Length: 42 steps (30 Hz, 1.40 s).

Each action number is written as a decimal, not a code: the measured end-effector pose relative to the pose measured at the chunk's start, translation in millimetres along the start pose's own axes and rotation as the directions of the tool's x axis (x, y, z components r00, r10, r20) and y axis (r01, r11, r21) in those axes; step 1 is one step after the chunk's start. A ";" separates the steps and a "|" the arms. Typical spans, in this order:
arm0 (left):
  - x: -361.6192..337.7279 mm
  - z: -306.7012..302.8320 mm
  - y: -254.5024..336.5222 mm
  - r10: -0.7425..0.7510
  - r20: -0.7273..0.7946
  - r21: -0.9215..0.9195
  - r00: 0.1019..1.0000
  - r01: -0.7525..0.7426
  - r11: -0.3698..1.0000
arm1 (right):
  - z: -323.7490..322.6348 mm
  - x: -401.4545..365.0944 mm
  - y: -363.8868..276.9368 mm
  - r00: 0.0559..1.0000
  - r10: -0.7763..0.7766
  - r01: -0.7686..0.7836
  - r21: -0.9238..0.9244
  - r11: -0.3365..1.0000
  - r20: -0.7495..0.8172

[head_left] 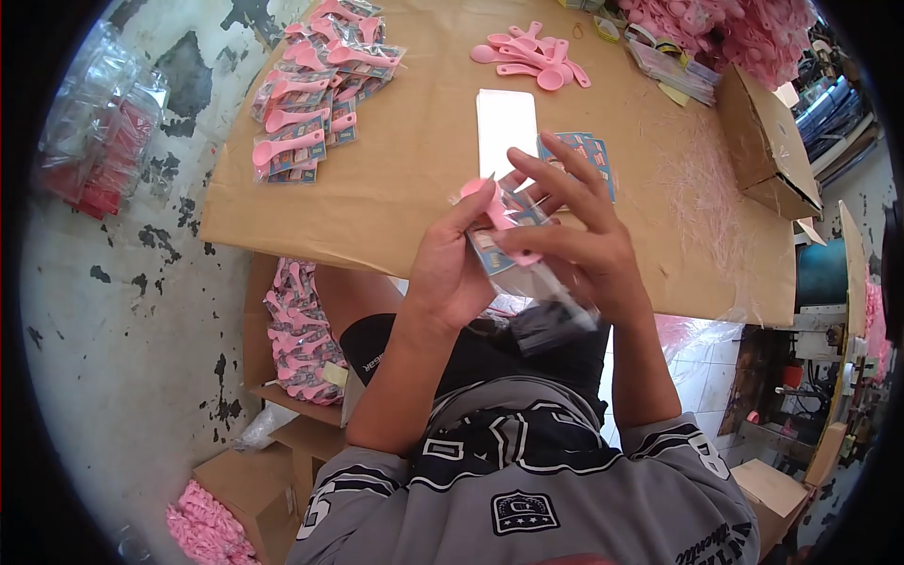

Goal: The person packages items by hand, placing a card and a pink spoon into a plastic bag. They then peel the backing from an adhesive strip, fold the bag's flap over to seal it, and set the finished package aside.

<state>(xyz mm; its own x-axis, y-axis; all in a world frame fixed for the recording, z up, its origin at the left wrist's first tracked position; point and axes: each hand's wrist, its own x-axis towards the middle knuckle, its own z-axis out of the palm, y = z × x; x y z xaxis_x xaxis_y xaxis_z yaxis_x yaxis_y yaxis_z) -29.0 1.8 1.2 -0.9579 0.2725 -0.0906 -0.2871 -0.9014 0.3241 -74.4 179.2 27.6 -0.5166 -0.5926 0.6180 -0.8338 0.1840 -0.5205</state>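
Observation:
In the head view, a pink measuring spoon point(501, 209) lies against a small printed card point(488, 252) in a clear plastic bag point(551, 315). The bag's lower end is smeared by motion. My left hand point(450, 268) is closed on the left side of this pack, its thumb over the spoon's bowl. From the right, my right hand point(603, 245) grips the pack near the spoon's handle; its upper fingers are raised and spread. Just beyond my hands lie a white stack point(507, 132) and several blue printed cards point(601, 162), partly hidden by my right fingers.
Loose pink spoons point(537, 56) lie at the table's far side. Bagged spoons with cards point(311, 104) are piled at left. A cardboard box point(767, 141) stands at right, near a large pink heap point(725, 28). Below the table edge, another box holds packed spoons point(299, 330).

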 end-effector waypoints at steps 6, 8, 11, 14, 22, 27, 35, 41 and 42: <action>-3.0 -1.1 13.0 0.224 0.048 0.381 0.973 -0.225 0.897 | -31.7 -2.8 -6.6 0.985 0.167 -0.143 0.346 0.927 -0.039; -7.7 -1.4 14.9 0.201 0.150 0.483 0.968 -0.249 0.840 | -22.3 -0.9 -17.6 0.941 0.338 -0.309 0.372 0.875 -0.011; -11.1 4.2 9.1 0.161 0.199 0.669 0.967 -0.254 0.699 | -13.1 -3.4 -18.1 0.869 0.484 -0.479 0.407 0.778 0.098; -14.5 8.4 3.0 0.182 0.086 0.676 0.979 -0.192 0.712 | -3.9 -2.9 -20.7 0.814 0.561 -0.563 0.441 0.699 0.151; -23.5 11.0 -9.3 0.422 0.028 0.774 0.906 -0.286 0.564 | -13.2 9.3 -13.5 0.922 0.173 -0.227 -0.122 0.966 -0.345; -28.7 11.8 -15.8 0.454 0.100 0.902 0.885 -0.273 0.335 | 6.3 17.2 -17.5 0.947 0.037 -0.139 -0.304 0.942 -0.320; -29.2 1.3 -18.0 0.390 0.148 0.939 0.909 -0.252 0.232 | 18.7 15.5 -3.0 0.932 -0.053 -0.091 -0.373 0.923 -0.358; -28.5 10.9 -17.0 0.282 0.132 0.966 0.950 -0.186 0.177 | 6.9 14.3 2.2 0.926 -0.001 -0.129 -0.320 0.939 -0.378; -28.7 12.4 -15.7 0.264 0.114 0.966 0.958 -0.169 0.197 | 4.0 13.9 2.9 0.920 0.027 -0.150 -0.287 0.946 -0.391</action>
<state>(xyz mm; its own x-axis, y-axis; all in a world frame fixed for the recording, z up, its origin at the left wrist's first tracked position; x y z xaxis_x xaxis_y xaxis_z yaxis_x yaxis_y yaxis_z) 3.0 12.3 10.4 -0.9925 0.0611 0.1063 0.1120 0.1009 0.9886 -83.3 168.3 32.3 -0.5741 -0.2334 0.7848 -0.7673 0.4880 -0.4161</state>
